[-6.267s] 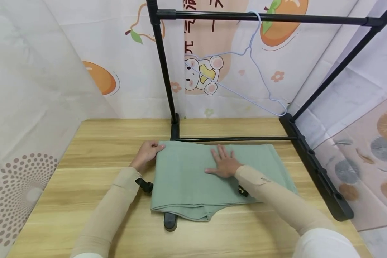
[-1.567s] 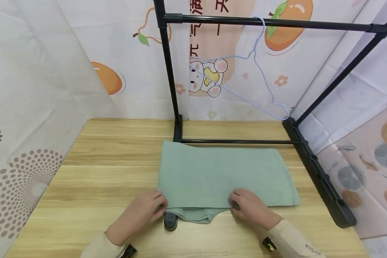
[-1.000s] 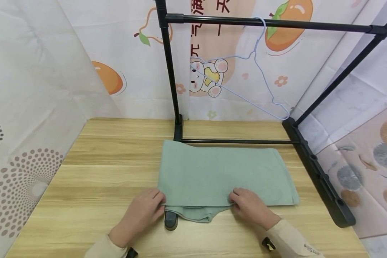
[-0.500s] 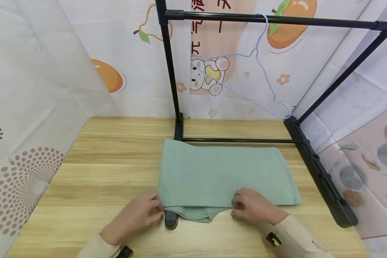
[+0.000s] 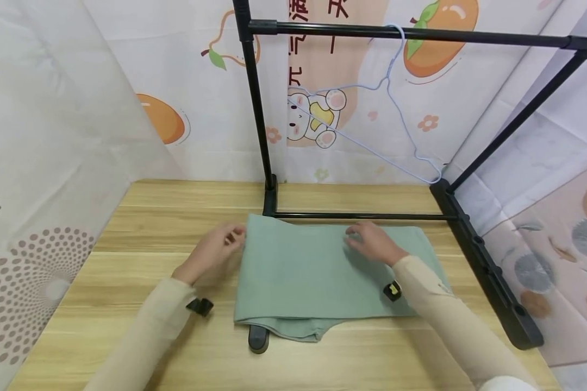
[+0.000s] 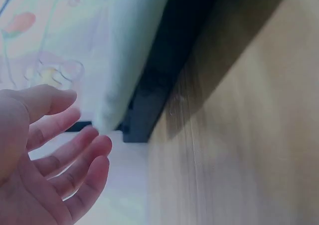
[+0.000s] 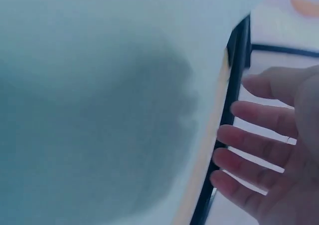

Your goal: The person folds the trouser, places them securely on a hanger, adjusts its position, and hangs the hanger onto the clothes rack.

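Observation:
A folded sage-green garment (image 5: 303, 271) lies flat on the wooden table, its layered edge and a small notch facing me. Beside its far left corner is my left hand (image 5: 212, 251), fingers loosely bent with nothing in them. In the left wrist view those fingers (image 6: 82, 172) come close to the garment's side edge (image 6: 130, 50). My right hand (image 5: 375, 243) hovers over the far edge, right of the middle, casting a shadow on the cloth (image 7: 99, 110). Its fingers (image 7: 249, 157) are spread and hold nothing in the right wrist view.
A black rack (image 5: 254, 98) stands on the table; its left foot (image 5: 258, 338) pokes out from under the garment, and its right foot (image 5: 489, 271) lies to the right. From the top bar hangs a pale blue wire hanger (image 5: 388, 81). Printed curtains enclose the back and sides.
Both hands have let go of the garment's near edge and moved away from me to its far side. The garment stays in place, folded.

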Demonstrator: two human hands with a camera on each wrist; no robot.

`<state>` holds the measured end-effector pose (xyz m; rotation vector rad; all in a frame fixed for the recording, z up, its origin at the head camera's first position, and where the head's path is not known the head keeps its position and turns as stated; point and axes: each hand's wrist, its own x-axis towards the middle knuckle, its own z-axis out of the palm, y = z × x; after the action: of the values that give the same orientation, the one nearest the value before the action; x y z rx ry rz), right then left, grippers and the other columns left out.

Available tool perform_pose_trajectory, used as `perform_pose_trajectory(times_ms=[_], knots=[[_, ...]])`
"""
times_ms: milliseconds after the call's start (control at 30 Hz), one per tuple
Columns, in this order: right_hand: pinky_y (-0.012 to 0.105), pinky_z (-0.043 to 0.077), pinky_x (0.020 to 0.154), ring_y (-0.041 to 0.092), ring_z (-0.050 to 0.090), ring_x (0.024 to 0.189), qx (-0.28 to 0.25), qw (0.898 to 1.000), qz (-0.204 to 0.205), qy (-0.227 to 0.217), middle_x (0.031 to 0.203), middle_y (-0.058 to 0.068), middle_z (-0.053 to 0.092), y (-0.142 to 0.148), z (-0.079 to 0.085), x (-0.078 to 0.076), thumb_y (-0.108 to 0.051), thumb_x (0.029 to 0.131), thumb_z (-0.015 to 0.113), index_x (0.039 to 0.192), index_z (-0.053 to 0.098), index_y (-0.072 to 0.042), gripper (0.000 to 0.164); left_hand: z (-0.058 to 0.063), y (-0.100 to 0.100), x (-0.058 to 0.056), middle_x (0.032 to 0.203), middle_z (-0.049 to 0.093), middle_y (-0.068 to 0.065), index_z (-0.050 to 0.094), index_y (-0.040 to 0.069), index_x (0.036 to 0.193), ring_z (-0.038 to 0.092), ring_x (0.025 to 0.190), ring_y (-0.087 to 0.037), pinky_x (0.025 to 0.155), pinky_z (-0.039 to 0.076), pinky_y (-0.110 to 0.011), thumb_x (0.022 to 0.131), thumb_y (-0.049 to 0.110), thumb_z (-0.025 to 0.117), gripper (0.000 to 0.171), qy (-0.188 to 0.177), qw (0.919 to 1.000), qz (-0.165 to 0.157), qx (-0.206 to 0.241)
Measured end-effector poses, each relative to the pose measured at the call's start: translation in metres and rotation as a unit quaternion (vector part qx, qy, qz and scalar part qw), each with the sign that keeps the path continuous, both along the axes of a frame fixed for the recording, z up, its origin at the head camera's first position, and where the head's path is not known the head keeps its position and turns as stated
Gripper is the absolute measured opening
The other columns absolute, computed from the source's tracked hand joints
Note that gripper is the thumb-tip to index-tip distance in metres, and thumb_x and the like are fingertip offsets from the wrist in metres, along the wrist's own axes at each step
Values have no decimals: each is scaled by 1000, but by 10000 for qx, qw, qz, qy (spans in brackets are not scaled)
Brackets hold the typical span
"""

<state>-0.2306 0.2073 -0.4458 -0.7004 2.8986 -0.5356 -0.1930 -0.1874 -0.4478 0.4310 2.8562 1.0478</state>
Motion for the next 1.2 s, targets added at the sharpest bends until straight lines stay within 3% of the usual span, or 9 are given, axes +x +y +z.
perform_pose_trajectory(times_ms=[200,367,467,600,733,833,933,1067,1200], knots=[[51,47,99,36,58,118,186,9994,-227,-202,124,17,64,-8,-17,-30,-18,96,61,128,62,-3,35,-9,5,-41,137,51,-17,44,14,146,59,111,-33,89,52,-49,100,31,56,51,-241,9994,96,231],[48,49,92,31,62,107,287,9995,-129,10,114,14,67,-16,-29,-42,-19,97,60,123,66,-5,31,-17,10,-59,127,60,-13,58,11,134,59,110,-30,91,51,-46,100,33,55,40,-183,9974,333,610],[46,49,85,30,61,96,390,9989,-129,233,103,13,67,-18,-31,-44,-18,96,62,116,70,-4,26,-19,13,-66,115,66,-11,64,9,125,58,99,-25,84,50,-38,99,36,57,38,-235,9965,417,679],[42,52,76,27,63,85,518,9966,-183,611,93,10,67,-19,-30,-44,-17,93,66,104,74,-3,19,-19,17,-70,101,66,-11,68,9,118,53,84,-21,71,45,-30,97,35,60,35,-408,9959,542,594],[41,54,67,24,64,76,651,9909,-352,1128,82,8,67,-22,-31,-43,-16,90,69,92,77,-7,12,-17,19,-71,96,64,-12,68,5,110,52,81,-22,67,43,-28,97,30,60,28,-529,9907,969,793],[40,55,65,25,62,74,1108,9808,-460,1536,78,9,64,-28,-30,-43,-18,89,70,85,77,-7,13,-18,21,-73,99,63,-14,67,2,109,51,83,-23,68,42,-28,98,28,59,29,-707,9853,1215,967],[39,56,69,29,60,84,1698,9683,-541,1749,89,14,63,-32,-28,-41,-13,92,66,90,73,-2,13,-23,22,-73,107,62,-15,65,1,113,52,90,-24,73,43,-29,99,31,57,34,-1117,9781,1401,1055],[43,56,71,34,56,97,1736,9740,-688,1284,108,22,57,-20,-22,-28,-9,94,62,106,66,6,19,-29,21,-67,121,60,-19,56,2,126,56,106,-28,86,47,-35,99,35,56,42,-1669,9637,1602,1330],[50,53,81,40,56,104,1396,9859,-847,374,115,26,56,12,-20,-14,-21,94,64,116,61,6,35,-30,18,-61,125,59,-20,48,1,136,61,100,-24,84,51,-33,100,32,56,48,-2059,9476,1595,1847]])
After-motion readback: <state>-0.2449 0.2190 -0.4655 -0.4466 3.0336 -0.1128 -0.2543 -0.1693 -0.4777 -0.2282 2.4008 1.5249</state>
